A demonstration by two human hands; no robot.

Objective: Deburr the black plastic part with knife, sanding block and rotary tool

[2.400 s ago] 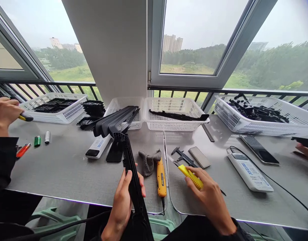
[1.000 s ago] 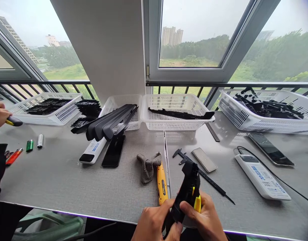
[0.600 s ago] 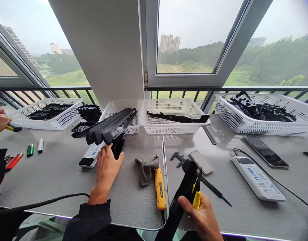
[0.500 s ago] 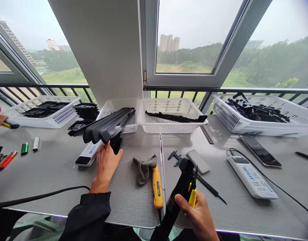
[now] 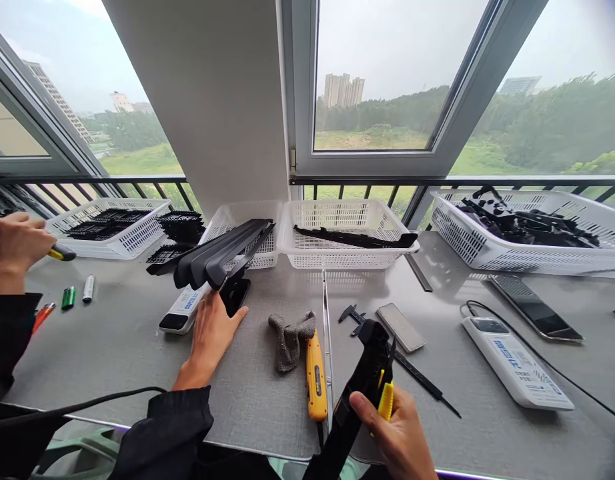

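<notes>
My left hand (image 5: 212, 333) reaches across the table to a black phone (image 5: 236, 297); the thumb is at its lower right corner and the fingers along its left side, partly hidden. Above that hand lie several long curved black plastic strips (image 5: 215, 257), their near ends jutting out over a white handheld device (image 5: 181, 310). My right hand (image 5: 395, 427) is closed around a long black plastic part (image 5: 360, 383), tilted up from the table edge. A yellow-handled tool (image 5: 386, 400) with a dark pointed tip is in the same grip.
White baskets (image 5: 350, 261) line the back. Midtable lie a grey cloth (image 5: 289, 340), a yellow corded tool (image 5: 315, 380), calipers (image 5: 427, 380) and a pale slab (image 5: 401, 327). At right are another device (image 5: 517, 363) and phone (image 5: 535, 310). A co-worker's hand (image 5: 17, 250) holds a yellow-black tool at left.
The view has shifted slightly left, so things appear further right. At left, the co-worker's hand has come further into view. My two hands keep their places on the phone and the black part.
</notes>
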